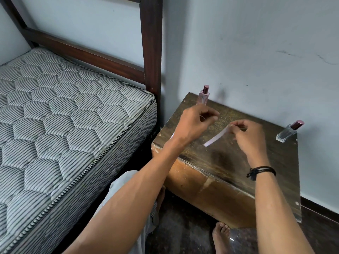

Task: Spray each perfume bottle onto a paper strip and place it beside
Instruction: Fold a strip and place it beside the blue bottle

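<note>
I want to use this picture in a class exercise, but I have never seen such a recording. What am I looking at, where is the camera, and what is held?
There is no machine here. A person wears a camera on the head, looking down at their own hands. The right hand pinches one end of a white paper strip above a wooden box beside a bed. The left hand is curled with its fingertips together; whether its grip holds anything is unclear. Two capped perfume bottles stand at the back: a pink bottle and a clear bottle.
</note>
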